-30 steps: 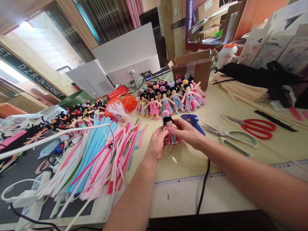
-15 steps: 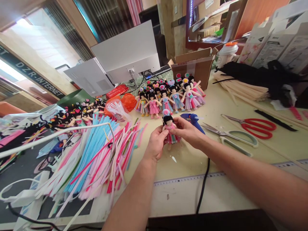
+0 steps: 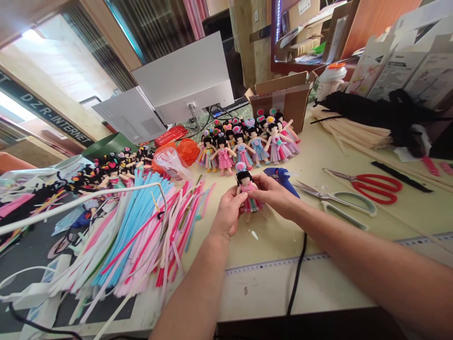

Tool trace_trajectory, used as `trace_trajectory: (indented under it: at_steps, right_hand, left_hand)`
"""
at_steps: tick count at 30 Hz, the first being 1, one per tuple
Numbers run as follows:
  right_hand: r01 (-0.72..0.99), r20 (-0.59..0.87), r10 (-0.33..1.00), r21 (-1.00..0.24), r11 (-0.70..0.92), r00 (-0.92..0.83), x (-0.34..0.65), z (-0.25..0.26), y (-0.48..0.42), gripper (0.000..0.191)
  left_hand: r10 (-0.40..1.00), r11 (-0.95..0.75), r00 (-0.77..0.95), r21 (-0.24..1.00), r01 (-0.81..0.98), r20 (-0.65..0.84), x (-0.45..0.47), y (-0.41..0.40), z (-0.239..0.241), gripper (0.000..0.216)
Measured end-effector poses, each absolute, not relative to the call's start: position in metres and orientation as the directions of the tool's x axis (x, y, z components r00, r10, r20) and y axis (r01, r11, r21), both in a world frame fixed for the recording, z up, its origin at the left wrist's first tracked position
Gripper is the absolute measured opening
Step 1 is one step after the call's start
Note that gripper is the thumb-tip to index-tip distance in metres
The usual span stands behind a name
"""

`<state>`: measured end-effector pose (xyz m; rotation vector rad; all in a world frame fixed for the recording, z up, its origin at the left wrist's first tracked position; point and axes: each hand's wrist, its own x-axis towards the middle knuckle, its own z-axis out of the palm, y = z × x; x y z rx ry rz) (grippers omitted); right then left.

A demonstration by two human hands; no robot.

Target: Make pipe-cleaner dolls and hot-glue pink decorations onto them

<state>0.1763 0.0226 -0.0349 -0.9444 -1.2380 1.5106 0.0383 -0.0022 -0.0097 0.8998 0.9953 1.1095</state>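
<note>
I hold the small doll [image 3: 247, 196] upright just above the table [image 3: 318, 156], near its middle. My left hand [image 3: 226, 215] grips the doll's side and my right hand [image 3: 274, 193] pinches its shoulder, probably to steady an arm; the fingers hide that part. The glue gun [image 3: 279, 177] lies just behind my right hand, within reach, and the finished dolls [image 3: 247, 144] stand in a group further back.

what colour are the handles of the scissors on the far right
Red handles on those scissors, clearest in the head view.
</note>
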Motion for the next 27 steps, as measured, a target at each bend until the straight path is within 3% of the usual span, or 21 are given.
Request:
trace_trajectory:
  at_steps: [27]
  right_hand:
    - [-0.197, 0.03, 0.966, -0.98, -0.022, -0.255, 0.1771, -0.0278, 0.0207, 0.043]
  left_hand:
    - [0.974, 0.21, 0.144, 0.934, -0.288, -0.175, 0.0387, -0.0016, -0.0103, 0.024]
